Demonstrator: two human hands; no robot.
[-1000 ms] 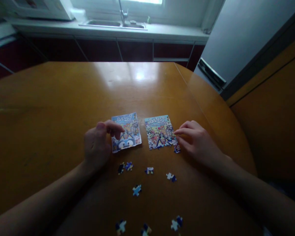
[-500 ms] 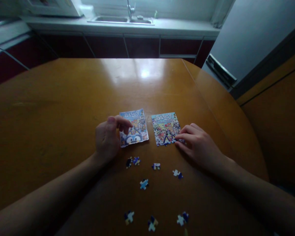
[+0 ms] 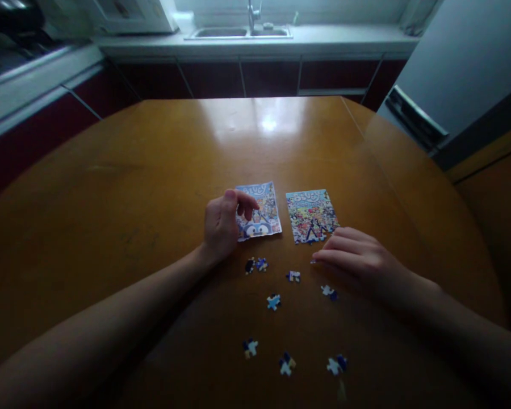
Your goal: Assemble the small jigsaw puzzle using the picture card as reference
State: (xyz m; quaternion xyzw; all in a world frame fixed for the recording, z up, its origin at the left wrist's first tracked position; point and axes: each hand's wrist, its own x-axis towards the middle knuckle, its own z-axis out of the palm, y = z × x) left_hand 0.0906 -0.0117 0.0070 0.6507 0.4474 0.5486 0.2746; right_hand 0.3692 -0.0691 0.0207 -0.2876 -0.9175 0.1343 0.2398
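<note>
Two small colourful rectangles lie side by side on the wooden table (image 3: 111,187): a picture card (image 3: 262,211) on the left and an assembled jigsaw (image 3: 311,215) on the right. My left hand (image 3: 222,227) rests on the card's left edge, fingers curled and thumb up; what is inside the curl is hidden. My right hand (image 3: 357,258) lies flat just below the jigsaw's lower right corner, fingers stretched to the left. Its fingertips are at a small piece (image 3: 313,261). Several loose pieces (image 3: 273,301) are scattered nearer to me.
A counter with a sink and tap (image 3: 242,31) runs along the far wall, with dark red cabinet doors below. A white appliance (image 3: 132,14) stands on the counter's left. A grey fridge (image 3: 455,62) is at the right, beside the table's curved edge.
My right hand has drawn back from the jigsaw's lower right corner towards me. The left hand has kept its place on the card. The view has swung to the left.
</note>
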